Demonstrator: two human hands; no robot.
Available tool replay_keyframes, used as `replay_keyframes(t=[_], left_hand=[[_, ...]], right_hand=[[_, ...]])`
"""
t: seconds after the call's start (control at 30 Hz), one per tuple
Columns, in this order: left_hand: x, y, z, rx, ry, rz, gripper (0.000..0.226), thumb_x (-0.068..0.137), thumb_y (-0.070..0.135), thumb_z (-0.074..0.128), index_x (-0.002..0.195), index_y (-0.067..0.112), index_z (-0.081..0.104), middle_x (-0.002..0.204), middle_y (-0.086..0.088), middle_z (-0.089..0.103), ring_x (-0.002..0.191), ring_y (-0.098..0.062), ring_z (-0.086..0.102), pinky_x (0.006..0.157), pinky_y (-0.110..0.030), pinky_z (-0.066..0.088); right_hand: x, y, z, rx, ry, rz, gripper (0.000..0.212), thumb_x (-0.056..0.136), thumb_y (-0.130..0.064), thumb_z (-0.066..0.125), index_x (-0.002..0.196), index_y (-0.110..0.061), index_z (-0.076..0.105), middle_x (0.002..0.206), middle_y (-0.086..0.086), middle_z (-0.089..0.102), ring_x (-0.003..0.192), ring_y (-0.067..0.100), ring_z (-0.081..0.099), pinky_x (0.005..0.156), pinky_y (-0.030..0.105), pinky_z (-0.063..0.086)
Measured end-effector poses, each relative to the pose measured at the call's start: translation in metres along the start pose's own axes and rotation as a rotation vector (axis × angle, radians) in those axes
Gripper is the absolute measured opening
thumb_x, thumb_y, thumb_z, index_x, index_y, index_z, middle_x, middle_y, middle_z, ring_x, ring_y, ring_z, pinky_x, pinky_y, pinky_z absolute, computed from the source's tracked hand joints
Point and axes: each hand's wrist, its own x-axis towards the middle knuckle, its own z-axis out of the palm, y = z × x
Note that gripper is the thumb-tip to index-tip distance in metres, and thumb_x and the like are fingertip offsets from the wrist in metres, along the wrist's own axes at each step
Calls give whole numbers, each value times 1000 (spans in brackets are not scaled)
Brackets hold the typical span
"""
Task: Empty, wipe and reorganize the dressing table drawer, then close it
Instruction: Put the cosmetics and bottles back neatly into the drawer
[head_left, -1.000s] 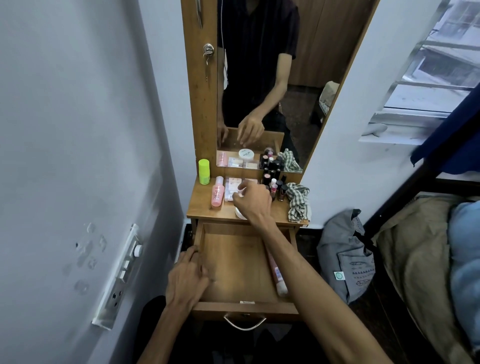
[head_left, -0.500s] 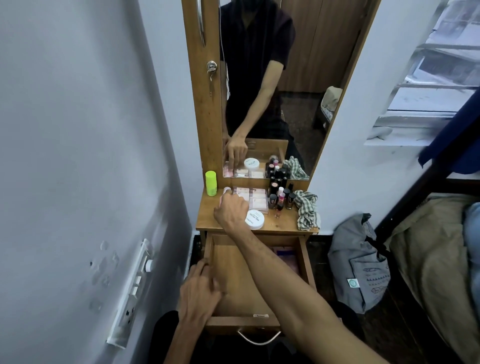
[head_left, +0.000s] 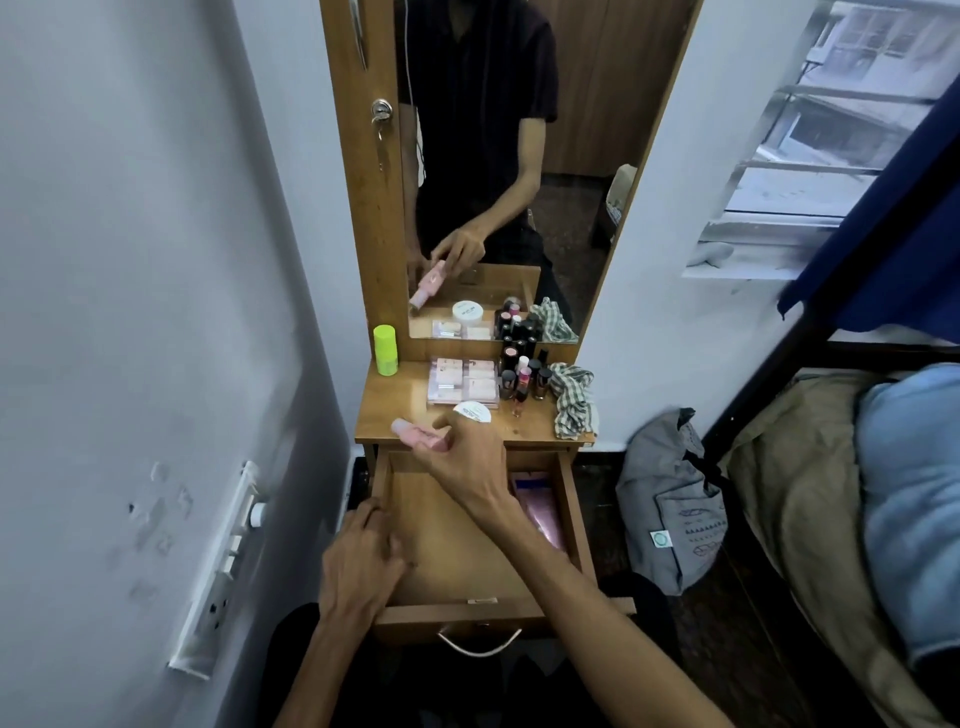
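Note:
The wooden drawer (head_left: 452, 551) of the dressing table stands pulled out below the tabletop (head_left: 395, 410). My right hand (head_left: 467, 457) holds a pink bottle (head_left: 415, 434) lying sideways above the drawer's back edge. My left hand (head_left: 361, 561) rests on the drawer's left rim, fingers curled on the wood. A pink tube (head_left: 543, 514) lies along the right side inside the drawer. On the tabletop sit a white round jar (head_left: 472, 413), pink boxes (head_left: 462, 382), several small dark bottles (head_left: 522, 376), a green bottle (head_left: 385, 349) and a checked cloth (head_left: 571, 397).
A mirror (head_left: 519, 156) rises behind the tabletop. A wall with a switch panel (head_left: 223, 566) is close on the left. A grey bag (head_left: 670, 499) sits on the floor to the right, next to a bed (head_left: 857, 493). The drawer has a metal handle (head_left: 478, 644).
My right hand picked up the pink bottle from the tabletop's left side and brought it back toward the drawer. The white jar stays on the table. My left hand kept its place.

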Motion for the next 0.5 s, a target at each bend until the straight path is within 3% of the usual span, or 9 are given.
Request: replay_keyframes(t=[0.1,0.27,0.37,0.5], left_hand=[[-1,1,0,19,-1,8,30,87,24,59,112,12,69,129,1,62,108,-16,58,72,-32,55],[-3,1,3,2,-8,-10,34,88,21,58,117,7,68,133,-3,61,110,-19,60,79,-38,57],[-5,-1,6,6,-14,-13,35,87,20,60,118,5,68,135,-5,60,116,-22,59,86,-43,57],[-5,0,5,15,-12,-5,36,87,22,60,119,7,69,137,-4,59,118,-22,58,89,-44,56]], right_hand=[[-32,24,-34,80,-36,15,55,75,-75,66,82,-22,75,68,-13,67,63,1,63,57,17,52],[-62,69,-80,63,-1,146,29,69,-52,70,82,-28,78,72,-19,71,74,-4,66,62,9,48],[-82,89,-92,64,-7,214,34,62,-54,61,75,-27,75,67,-15,70,68,-1,66,60,17,50],[-108,108,-98,17,-83,247,34,65,-57,69,75,-25,73,68,-12,70,67,1,65,62,22,56]])
